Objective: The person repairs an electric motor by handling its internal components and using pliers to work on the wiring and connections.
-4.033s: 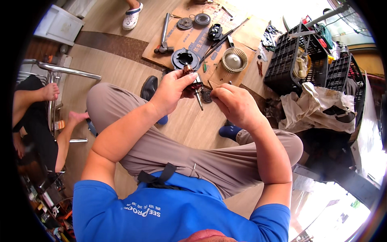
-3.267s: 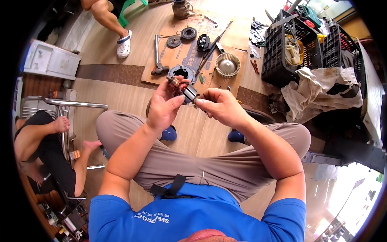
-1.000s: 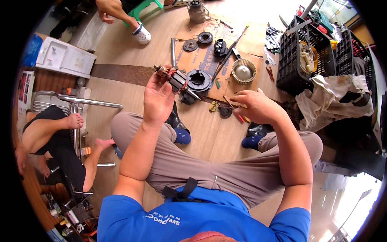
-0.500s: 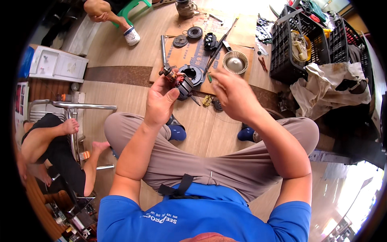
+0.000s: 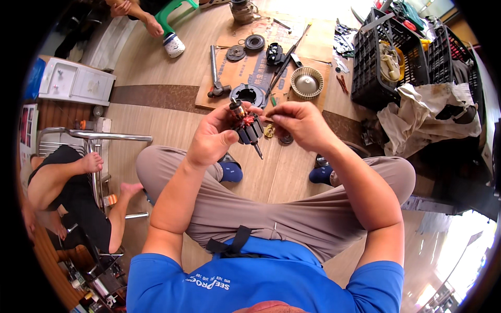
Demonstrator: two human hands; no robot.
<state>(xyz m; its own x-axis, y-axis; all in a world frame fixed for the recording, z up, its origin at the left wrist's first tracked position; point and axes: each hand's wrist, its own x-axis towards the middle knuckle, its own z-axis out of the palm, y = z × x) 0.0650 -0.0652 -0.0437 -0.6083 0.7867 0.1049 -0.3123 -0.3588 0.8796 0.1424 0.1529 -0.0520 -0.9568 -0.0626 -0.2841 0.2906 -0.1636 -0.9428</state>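
My left hand (image 5: 211, 136) is closed round a motor armature (image 5: 251, 129) with a dark slotted core and red-copper windings. Its shaft points down toward me, the copper commutator away. Close by on the right, my right hand (image 5: 302, 125) has thumb and forefinger pinched together beside the windings. Whatever is between those fingertips is too small to make out. Just beyond both hands, a round dark motor housing (image 5: 257, 94) lies on flattened cardboard (image 5: 229, 78). A hammer (image 5: 214, 65) lies to its left, a green-handled screwdriver (image 5: 273, 100) to its right.
A finned metal fan wheel (image 5: 307, 83), black discs (image 5: 254, 43) and a black part (image 5: 274, 53) lie on the cardboard. Black crates (image 5: 365, 73) and a cloth (image 5: 412, 112) stand right. Another person's legs (image 5: 78, 177) and a metal chair (image 5: 115, 136) are at left.
The armature has come nearer and turned, its shaft now pointing more toward me. My right hand has dropped toward it, fingers now pinched. A co-worker's bare foot has lowered beside the white shoe.
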